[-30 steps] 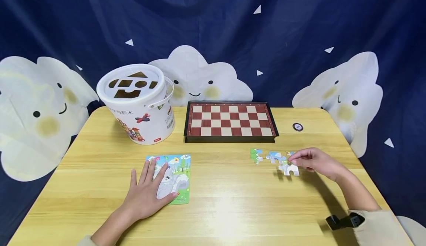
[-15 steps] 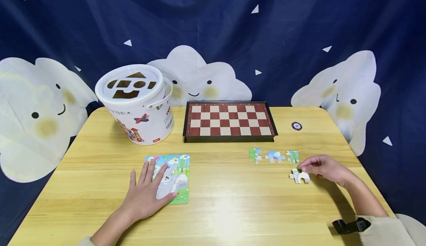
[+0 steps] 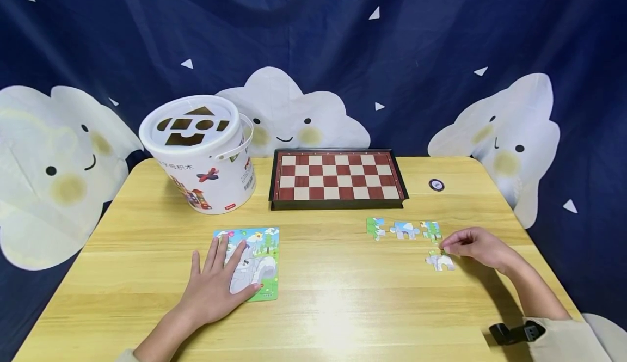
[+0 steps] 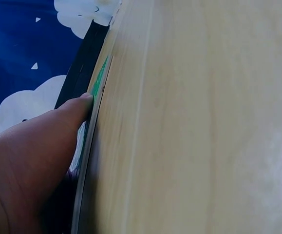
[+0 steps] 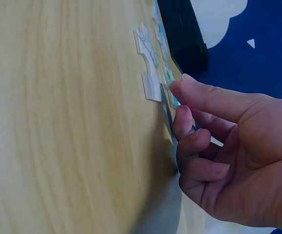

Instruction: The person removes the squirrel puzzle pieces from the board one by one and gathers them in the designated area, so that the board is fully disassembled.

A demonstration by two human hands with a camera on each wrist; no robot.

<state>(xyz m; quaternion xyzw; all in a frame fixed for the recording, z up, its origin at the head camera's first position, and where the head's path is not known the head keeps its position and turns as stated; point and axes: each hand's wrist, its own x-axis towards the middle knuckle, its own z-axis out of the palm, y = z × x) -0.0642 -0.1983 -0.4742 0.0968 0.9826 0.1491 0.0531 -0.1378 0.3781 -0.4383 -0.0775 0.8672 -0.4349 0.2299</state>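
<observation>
With the left hand [image 3: 213, 291] flat on the puzzle board [image 3: 262, 253] and the right hand [image 3: 472, 245] loosely curled, empty, beside the loose puzzle piece [image 3: 440, 262], a careless fingertip could likely nudge it askew.

A white toy-block bucket [image 3: 201, 155] with shape cut-outs in its lid stands at the far left of the wooden counter [image 3: 333, 307]. A red-and-cream chessboard [image 3: 338, 179] lies just right of it at the far edge, with a small dark round disc [image 3: 436, 184] further right. Behind hangs a navy cloud-print backdrop [image 3: 343, 51].
</observation>
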